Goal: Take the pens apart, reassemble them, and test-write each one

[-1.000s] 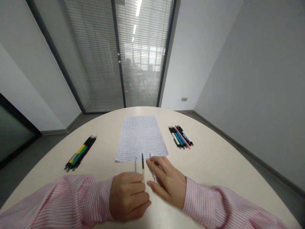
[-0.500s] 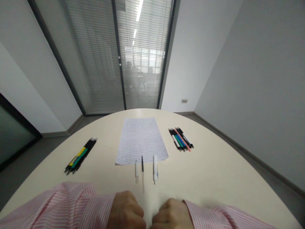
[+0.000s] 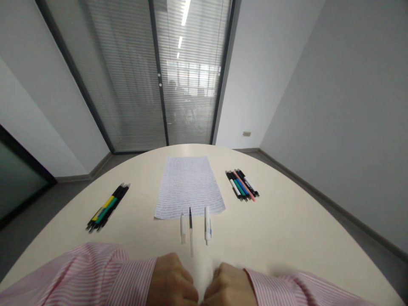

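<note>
At the bottom edge my left hand point(image 3: 174, 280) and my right hand point(image 3: 230, 285) rest as closed fists, knuckles almost touching. Nothing shows in either; their undersides are out of sight. Just beyond them lie parts of a pen in a row: a short white barrel piece point(image 3: 182, 228) with a translucent end, a slim ink refill point(image 3: 191, 238) with a dark upper part, and a longer white barrel point(image 3: 208, 225) with a clip. The refill's lower end is nearest my left hand. Behind, a sheet of paper point(image 3: 190, 182) covered in handwriting lies flat, its near edge by the parts.
A bundle of black, yellow and green pens point(image 3: 107, 208) lies at the left. Several pens point(image 3: 242, 185) in white, green, blue, pink and black lie side by side at the right. The pale round table point(image 3: 280, 229) ends before a glass partition point(image 3: 191, 110) with blinds.
My two fists have shifted slightly, drawing closer together at the knuckles. The pen parts, paper and pens stay where they were.
</note>
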A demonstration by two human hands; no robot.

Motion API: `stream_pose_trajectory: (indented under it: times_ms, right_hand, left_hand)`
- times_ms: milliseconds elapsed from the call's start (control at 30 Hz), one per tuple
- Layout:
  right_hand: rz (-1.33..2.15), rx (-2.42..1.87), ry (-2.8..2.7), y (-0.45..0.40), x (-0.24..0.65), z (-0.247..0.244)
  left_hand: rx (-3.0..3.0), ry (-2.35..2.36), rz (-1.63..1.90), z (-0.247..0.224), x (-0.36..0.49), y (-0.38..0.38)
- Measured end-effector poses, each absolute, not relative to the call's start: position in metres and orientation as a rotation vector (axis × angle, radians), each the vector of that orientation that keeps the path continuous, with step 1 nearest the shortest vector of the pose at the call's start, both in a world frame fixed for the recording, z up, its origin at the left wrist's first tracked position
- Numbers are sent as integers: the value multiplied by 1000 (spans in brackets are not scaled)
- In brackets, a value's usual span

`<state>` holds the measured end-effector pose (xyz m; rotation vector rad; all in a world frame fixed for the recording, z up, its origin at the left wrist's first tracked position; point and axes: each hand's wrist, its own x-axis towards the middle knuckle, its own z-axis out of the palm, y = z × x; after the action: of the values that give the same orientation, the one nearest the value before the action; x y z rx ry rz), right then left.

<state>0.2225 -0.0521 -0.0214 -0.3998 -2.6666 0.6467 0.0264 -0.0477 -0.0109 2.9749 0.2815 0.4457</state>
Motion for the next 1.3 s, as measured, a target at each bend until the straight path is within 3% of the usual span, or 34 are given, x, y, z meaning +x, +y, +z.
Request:
stream_pose_trajectory:
  times_ms: [233, 400, 767, 1300]
  right_hand:
    - [522, -1029, -2207, -13, 231, 7]
    - [465, -1139, -2345, -10, 229, 2]
    - [545, -1170, -2014, -13, 229, -1]
    - [674, -1021, -1807, -13, 234, 2]
  left_hand:
    - [2975, 370, 620, -12, 26, -47]
    - [2855, 641, 1148, 2, 36, -32]
    - [2854, 899, 1009, -11, 33, -24]
    - [2958, 1216, 903, 6, 30, -36]
